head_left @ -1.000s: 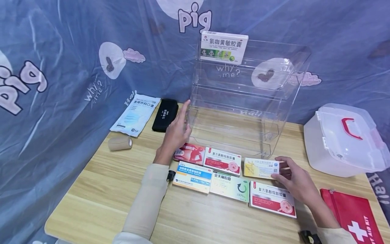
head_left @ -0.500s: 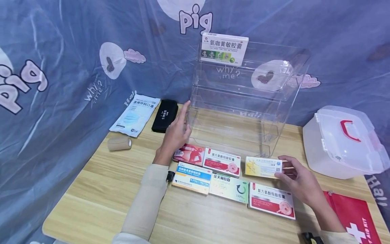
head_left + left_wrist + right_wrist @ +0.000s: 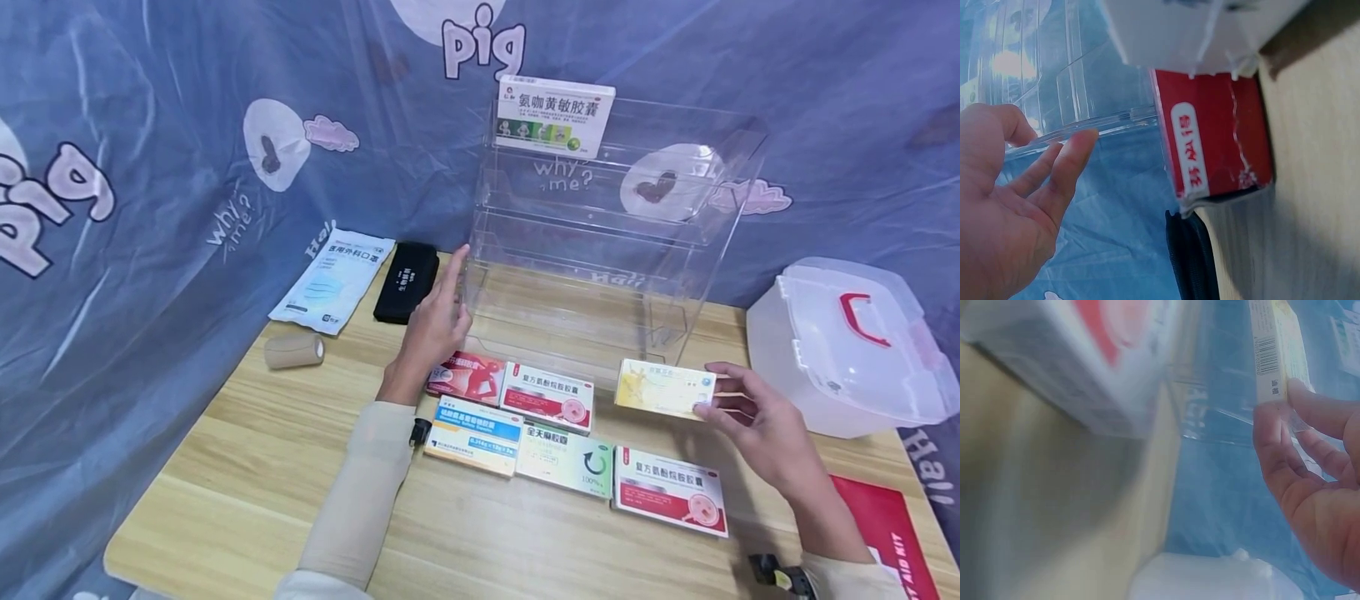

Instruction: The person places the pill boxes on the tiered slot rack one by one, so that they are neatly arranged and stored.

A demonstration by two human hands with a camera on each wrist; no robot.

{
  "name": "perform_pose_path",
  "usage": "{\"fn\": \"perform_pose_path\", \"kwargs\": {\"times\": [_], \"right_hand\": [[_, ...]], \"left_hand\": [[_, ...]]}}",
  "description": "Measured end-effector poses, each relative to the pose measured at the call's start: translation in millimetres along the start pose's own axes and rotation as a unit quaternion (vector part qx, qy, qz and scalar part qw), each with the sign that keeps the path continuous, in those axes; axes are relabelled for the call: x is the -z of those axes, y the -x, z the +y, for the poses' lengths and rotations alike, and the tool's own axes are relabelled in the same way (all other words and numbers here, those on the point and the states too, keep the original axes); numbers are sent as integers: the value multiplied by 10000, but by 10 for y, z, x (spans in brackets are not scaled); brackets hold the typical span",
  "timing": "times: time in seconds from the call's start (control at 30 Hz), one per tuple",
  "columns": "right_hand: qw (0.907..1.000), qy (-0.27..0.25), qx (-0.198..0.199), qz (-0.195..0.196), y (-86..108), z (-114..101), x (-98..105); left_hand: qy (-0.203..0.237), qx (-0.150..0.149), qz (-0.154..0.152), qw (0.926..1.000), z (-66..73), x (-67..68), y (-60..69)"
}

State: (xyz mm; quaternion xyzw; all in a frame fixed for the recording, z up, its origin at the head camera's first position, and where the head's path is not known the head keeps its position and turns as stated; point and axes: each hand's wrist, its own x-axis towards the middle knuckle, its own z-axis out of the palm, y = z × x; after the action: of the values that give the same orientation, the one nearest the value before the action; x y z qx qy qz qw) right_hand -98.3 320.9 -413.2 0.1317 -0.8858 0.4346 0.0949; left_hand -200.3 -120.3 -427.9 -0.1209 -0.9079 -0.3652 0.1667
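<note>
- While the left hand point(image 3: 435, 325) lies straight-fingered along the rack point(image 3: 592, 229), the right grip point(image 3: 761, 425) pinches the yellow box point(image 3: 666, 388).
- It hangs above the surface point(image 3: 225, 467), near the rack's front edge, left end free.

Blue printed sheeting point(image 3: 187, 75), perhaps cloth, hangs behind a wood-grain table point(image 3: 240, 475).

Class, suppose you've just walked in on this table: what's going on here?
A person's right hand holds a yellow-and-white box by one end, above the table and in front of a clear tiered rack. The left hand touches the rack's side. Five other boxes lie before the rack, while a white-and-green box sits in its top tier.
</note>
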Motion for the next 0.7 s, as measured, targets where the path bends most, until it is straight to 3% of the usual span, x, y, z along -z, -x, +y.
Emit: {"fn": "perform_pose_path", "kwargs": {"times": [0.2, 0.4, 0.5, 0.7], "right_hand": [[9994, -49, -57, 331, -146, -131, 158], [9931, -212, -301, 1114, -382, -322, 301], [9817, -691, -551, 1684, -545, -428, 360], [9466, -1832, -718, 2555, -869, -561, 437]], "left_hand": [[15, 17, -27, 10000, 1, 3, -4], [10, -27, -35, 10000, -8, 6, -4], [-14, -26, -29, 10000, -11, 10, -2], [3, 5, -37, 10000, -7, 14, -2]]}}
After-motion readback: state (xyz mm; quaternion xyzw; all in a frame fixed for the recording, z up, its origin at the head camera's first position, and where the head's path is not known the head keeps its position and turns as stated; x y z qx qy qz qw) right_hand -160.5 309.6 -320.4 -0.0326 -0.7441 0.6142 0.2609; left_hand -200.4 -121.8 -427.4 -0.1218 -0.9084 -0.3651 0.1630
